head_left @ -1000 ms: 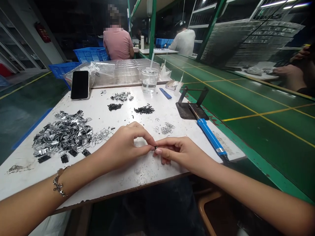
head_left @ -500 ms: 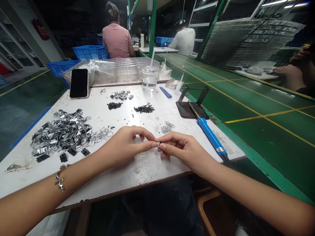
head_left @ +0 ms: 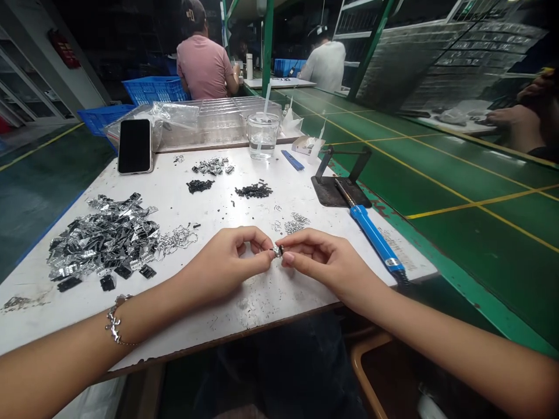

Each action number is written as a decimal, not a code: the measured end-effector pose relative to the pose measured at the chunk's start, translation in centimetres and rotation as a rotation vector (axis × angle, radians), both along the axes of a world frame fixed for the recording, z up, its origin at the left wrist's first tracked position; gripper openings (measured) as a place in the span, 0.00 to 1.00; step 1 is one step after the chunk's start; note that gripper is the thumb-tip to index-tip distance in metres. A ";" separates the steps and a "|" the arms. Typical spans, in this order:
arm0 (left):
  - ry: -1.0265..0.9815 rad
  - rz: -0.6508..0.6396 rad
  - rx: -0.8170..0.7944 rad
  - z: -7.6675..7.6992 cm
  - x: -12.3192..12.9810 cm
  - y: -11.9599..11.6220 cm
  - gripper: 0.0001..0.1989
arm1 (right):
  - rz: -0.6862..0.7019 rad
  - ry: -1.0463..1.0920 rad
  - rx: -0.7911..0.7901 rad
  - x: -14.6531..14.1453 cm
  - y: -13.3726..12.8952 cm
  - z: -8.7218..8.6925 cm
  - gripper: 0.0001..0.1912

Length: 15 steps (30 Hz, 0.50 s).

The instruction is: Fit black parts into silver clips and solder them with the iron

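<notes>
Between the fingertips of both hands is a small silver-and-black metal part (head_left: pixel 277 251), over the front of the white table (head_left: pixel 209 215). My left hand (head_left: pixel 238 253) pinches its left side with thumb and forefinger. On its right side, my right hand (head_left: pixel 317 256) has closed thumb and fingers; fine detail of the part is too small to tell. Just beyond the hands lies a little heap of thin silver wire clips (head_left: pixel 297 223). To the left spreads a large pile of silver-and-black parts (head_left: pixel 105 238), with more bent wire pieces (head_left: pixel 177 241) at its edge.
Small black pieces (head_left: pixel 253 190) and silver pieces (head_left: pixel 213 166) lie farther back. A phone (head_left: pixel 134 146) leans near a glass of water (head_left: pixel 262 137). At right, a blue soldering iron (head_left: pixel 376 241) rests on a black stand (head_left: pixel 340 189). Two people sit beyond the table.
My fingertips have parted slightly, so more of the small part shows between them. The camera view has shifted a little; the items on the table stay in place.
</notes>
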<state>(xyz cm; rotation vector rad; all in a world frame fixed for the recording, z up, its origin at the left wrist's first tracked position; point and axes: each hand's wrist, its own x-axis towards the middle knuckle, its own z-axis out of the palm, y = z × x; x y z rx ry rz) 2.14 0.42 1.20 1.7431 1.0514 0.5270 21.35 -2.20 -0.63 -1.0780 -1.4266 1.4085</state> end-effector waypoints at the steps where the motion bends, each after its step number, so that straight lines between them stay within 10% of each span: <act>1: -0.003 0.002 0.005 0.0 0.1 -0.1 0.08 | 0.009 0.016 -0.010 0.0 0.0 0.0 0.08; 15: 0.144 0.027 0.141 -0.4 0.6 -0.6 0.07 | -0.032 0.052 -0.073 0.0 0.1 0.1 0.10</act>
